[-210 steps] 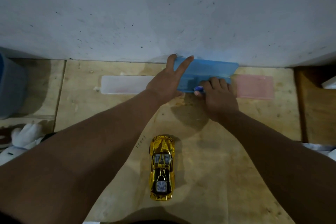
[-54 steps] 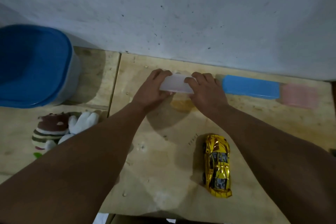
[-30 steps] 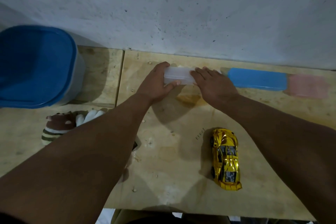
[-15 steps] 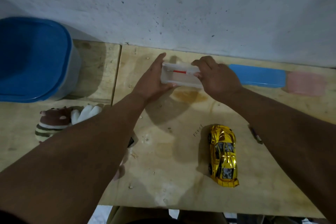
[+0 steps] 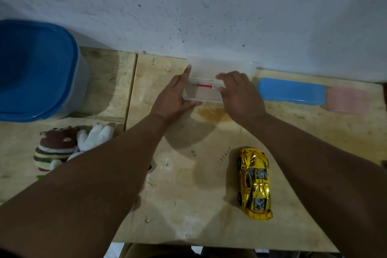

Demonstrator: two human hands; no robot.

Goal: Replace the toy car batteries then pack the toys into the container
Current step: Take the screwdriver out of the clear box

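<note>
Plywood, pale and stained, makes up the tabletop (image 5: 188,205) set against a speckled white wall (image 5: 209,6). A big blue-lidded container (image 5: 35,69) sits lid on at the far left, with two plush toys (image 5: 69,144) lying just in front of it. By the wall to the right lie a blue case (image 5: 291,91) and a pink case (image 5: 347,100), end to end. The gold toy car (image 5: 254,182) rests near the front edge, well apart from both hands. At the wall a clear plastic case (image 5: 204,93) stands open (lid tipped back), a small red-handled screwdriver (image 5: 203,85) lying inside. The left hand (image 5: 176,98) grips the case's left end; the right hand (image 5: 240,94) curls over its right end
</note>
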